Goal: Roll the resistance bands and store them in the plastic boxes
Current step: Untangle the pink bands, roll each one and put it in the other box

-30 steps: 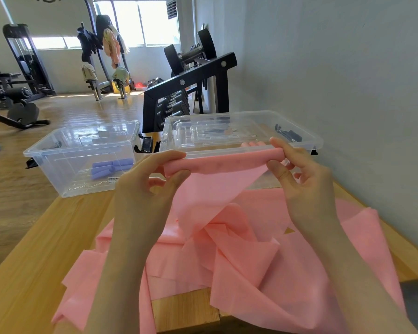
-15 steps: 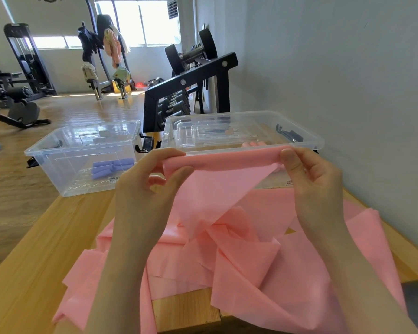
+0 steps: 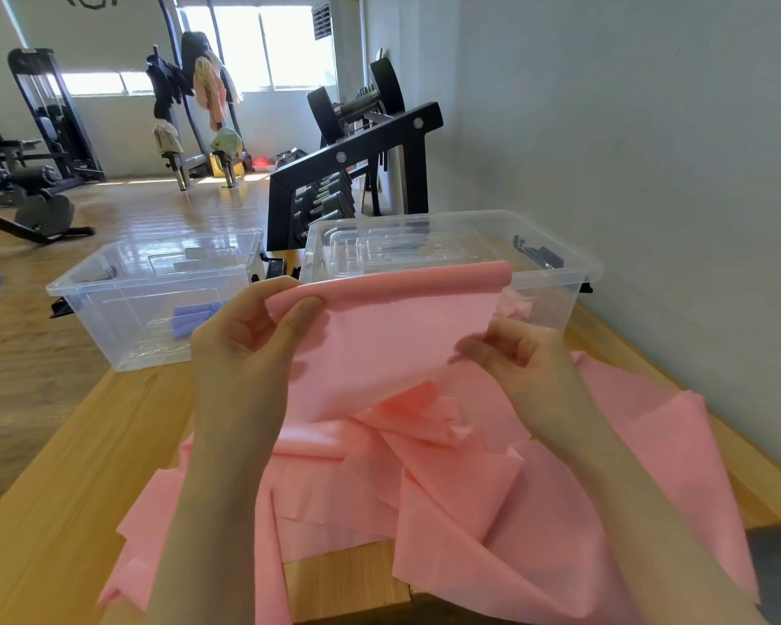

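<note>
- We see the left hand point(image 3: 249, 340) pinching the left end of the rolled top edge of a pink resistance band point(image 3: 393, 336), thumb in front and fingers curled behind it.
- The right hand point(image 3: 521, 358) sits lower, on the band's right side, with its fingers curled; they seem to pinch the sheet, though the hand is blurred.
- The rolled edge is lifted in front of the right plastic box point(image 3: 560, 272), and the rest of the band hangs down into a crumpled pink heap on the wooden table point(image 3: 64, 466).
- We see some pink material through the wall of the right plastic box, near its right end.
- The left plastic box point(image 3: 91, 281) stands just beside the right one, at the table's far edge, with purple rolled bands point(image 3: 190, 315) on its floor.
- Behind the boxes a black dumbbell rack point(image 3: 348, 173) stands by the grey wall point(image 3: 627, 128).
</note>
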